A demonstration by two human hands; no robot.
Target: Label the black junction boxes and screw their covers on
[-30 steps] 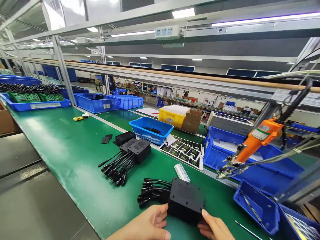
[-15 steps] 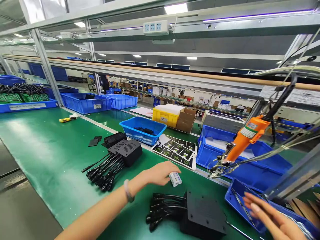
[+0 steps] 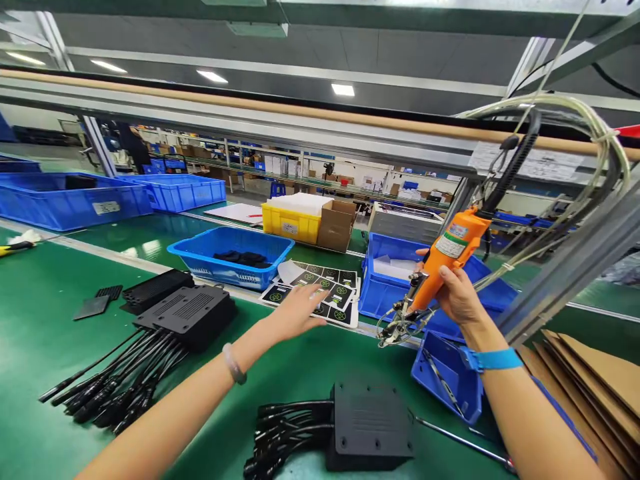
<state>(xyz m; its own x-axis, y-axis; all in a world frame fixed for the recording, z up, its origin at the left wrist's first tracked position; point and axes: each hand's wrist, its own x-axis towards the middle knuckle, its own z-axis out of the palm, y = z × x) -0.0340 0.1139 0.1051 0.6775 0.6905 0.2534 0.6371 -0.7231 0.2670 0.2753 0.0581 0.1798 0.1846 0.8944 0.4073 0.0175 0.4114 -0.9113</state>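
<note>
As right (image 3: 457,293) grips screwdriver (image 3: 453,241), left (image 3: 299,312) perhaps touching labels (image 3: 343,299)

Can't read a single word tbh. The orange tool (image 3: 431,277) has a white-and-green label (image 3: 450,245), print too tiny. Same with the tags on the yellow bin (image 3: 273,223) and left blue bin (image 3: 55,204). Printed sheets (image 3: 343,293): just yellow-green round emblems on black.

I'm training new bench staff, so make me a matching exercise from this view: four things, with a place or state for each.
1. Right hand
2. Left hand
3. Yellow bin
4. Bright blue basket

A. beside brown cardboard
B. at the printed sheets
C. with black pieces inside
D. gripping the orange tool

Pairs: 1-D; 2-B; 3-A; 4-C
</note>
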